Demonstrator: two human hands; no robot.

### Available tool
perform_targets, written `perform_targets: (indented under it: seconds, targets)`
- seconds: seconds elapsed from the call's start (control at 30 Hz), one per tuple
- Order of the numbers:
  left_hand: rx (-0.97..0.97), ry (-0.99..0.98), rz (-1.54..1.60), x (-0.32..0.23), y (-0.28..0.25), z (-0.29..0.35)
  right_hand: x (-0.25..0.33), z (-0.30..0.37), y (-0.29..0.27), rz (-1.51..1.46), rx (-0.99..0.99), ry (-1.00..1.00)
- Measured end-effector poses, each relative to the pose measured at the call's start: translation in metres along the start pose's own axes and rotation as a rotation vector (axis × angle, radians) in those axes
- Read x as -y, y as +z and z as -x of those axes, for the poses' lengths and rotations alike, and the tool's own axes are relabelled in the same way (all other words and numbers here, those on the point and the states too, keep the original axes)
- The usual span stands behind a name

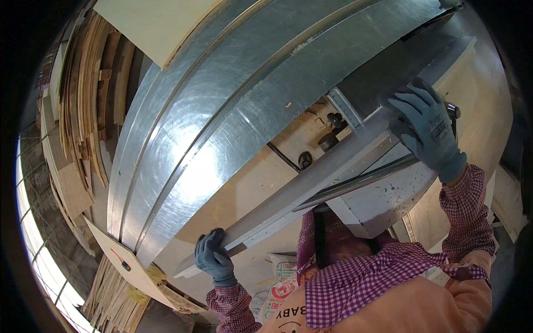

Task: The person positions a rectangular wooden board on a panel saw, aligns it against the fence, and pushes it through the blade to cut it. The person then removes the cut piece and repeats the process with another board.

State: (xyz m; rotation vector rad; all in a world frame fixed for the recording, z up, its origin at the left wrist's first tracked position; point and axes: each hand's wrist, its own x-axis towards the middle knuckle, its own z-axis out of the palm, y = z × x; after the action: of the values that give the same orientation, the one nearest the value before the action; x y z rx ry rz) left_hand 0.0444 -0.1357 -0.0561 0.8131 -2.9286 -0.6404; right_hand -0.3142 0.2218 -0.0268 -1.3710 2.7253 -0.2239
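A long grey metal rail, straight-edged like a saw fence, runs slantwise from lower left to upper right across a machine. My left hand, in a blue-grey work glove, closes its fingers over the rail near its lower left end. Further up, my right hand, gloved alike, is hooked over the rail with its thumb apart from the fingers; its palm side is hidden. Beside the rail lies a short ruled scale. Black knobs sit in the gap between the rail and a broad shiny metal table.
A pale board lies on the table's far left part. Stacked wood strips stand at the left, with more strips below. A grey machine housing is close to my body. A printed sack sits below the rail.
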Motion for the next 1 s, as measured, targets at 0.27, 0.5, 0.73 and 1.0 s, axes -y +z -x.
perform_targets:
  seconds: [0.27,0.5,0.73,1.0]
  targets:
    - [-0.075,-0.026,-0.013,0.011,0.015,0.003,0.006,0.002,0.012,0.053,0.016,0.025]
    - [-0.120,-0.029,0.001,0.003,0.008,0.004,-0.001,0.005,0.014,-0.010,0.042,0.044]
    - [-0.118,0.040,0.037,0.005,0.015,0.004,-0.007,0.006,0.010,-0.045,0.056,0.041]
    - [-0.151,0.006,0.103,0.036,0.057,0.006,0.012,0.004,0.009,0.073,0.042,0.056]
